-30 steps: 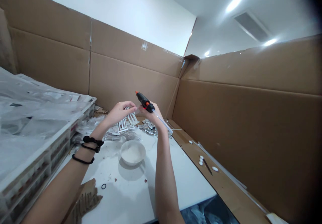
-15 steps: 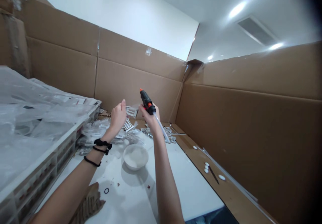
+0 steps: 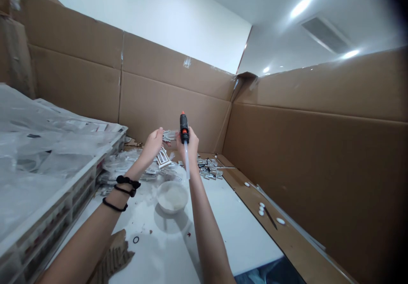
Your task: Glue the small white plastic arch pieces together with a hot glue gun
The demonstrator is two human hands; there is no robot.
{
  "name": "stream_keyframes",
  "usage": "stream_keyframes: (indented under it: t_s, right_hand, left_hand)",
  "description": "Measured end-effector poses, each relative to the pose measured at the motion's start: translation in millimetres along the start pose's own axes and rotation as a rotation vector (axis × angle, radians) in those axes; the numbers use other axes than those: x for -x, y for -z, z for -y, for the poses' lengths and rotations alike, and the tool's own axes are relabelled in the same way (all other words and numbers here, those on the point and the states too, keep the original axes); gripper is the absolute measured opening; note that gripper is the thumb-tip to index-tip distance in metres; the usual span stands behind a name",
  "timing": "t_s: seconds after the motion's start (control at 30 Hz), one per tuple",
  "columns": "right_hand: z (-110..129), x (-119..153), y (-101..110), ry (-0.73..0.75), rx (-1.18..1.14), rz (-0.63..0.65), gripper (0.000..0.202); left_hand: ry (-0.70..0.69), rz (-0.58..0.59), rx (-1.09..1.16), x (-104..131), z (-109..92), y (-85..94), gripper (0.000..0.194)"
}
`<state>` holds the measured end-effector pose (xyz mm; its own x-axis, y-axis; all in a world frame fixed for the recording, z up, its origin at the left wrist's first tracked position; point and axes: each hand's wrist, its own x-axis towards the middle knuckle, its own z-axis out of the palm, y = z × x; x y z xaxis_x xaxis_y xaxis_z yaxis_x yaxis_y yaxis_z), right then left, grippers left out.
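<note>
Upright in my right hand [image 3: 191, 143] is a black and orange glue gun [image 3: 184, 127], its orange nozzle pointing up and away from me. A clear glue stick [image 3: 187, 160] sticks out of its back end. My left hand [image 3: 153, 141] is closed on one end of a small silvery-white piece [image 3: 169, 135], which looks partly wrapped in clear plastic. The piece spans the gap between both hands, and its far end meets the fingers of my right hand. Under the hands lies a white framed piece [image 3: 163, 158], close to a heap of clear plastic packets [image 3: 127, 167].
A white bowl [image 3: 172, 197] stands on the white table [image 3: 153, 258]. Small metallic pieces [image 3: 208, 168] lie at the back right. On the left is a white crate [image 3: 76, 190] covered in plastic bags. Tall cardboard walls [image 3: 302, 156] enclose the table; torn cardboard [image 3: 114, 256] lies in front.
The glue gun has swung from a leftward tilt to nearly straight up, and its glue stick now hangs straight down. My hands have come slightly closer together around the small piece.
</note>
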<state>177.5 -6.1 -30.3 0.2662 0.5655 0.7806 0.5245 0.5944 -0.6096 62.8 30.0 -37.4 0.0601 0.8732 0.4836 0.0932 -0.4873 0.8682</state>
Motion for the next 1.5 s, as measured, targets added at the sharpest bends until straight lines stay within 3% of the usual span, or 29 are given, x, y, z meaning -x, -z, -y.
stream_keyframes:
  t_s: [0.1, 0.27, 0.67, 0.83, 1.0, 1.13, 1.2, 1.37, 1.5]
  right_hand:
    - [-6, -8, 7, -0.143, -0.205, 0.068, 0.023]
    - [-11, -13, 20, -0.276, -0.437, 0.199, 0.027]
    - [-11, -16, 24, -0.166, -0.295, 0.208, 0.019]
    - [-11, -15, 28, 0.051, -0.115, 0.197, 0.012]
    - [-8, -14, 33, 0.093, -0.148, 0.271, 0.015]
    - [-2, -12, 32, 0.087, -0.160, 0.251, 0.017]
    - [2, -11, 31, 0.064, -0.172, 0.203, 0.021]
    - [10, -11, 30, -0.048, -0.162, 0.015, 0.033]
    - [13, -9, 37, -0.105, -0.286, 0.064, 0.037]
  left_hand:
    - [-0.085, 0.115, -0.158, 6, -15, 2.3, 0.043]
    - [-0.144, 0.061, -0.335, 14, -28, 3.5, 0.044]
    - [-0.123, 0.116, -0.143, 7, -18, 3.3, 0.045]
    - [0.000, 0.266, -0.022, 13, -26, 6.5, 0.045]
    - [0.018, 0.400, -0.038, 15, -30, 14.2, 0.062]
    - [-0.019, 0.445, 0.027, 16, -31, 13.2, 0.044]
    - [-0.033, 0.428, 0.064, 16, -32, 10.7, 0.037]
    - [-0.008, 0.248, 0.169, 15, -35, 8.3, 0.033]
    - [0.000, 0.166, 0.200, 16, -38, 11.0, 0.034]
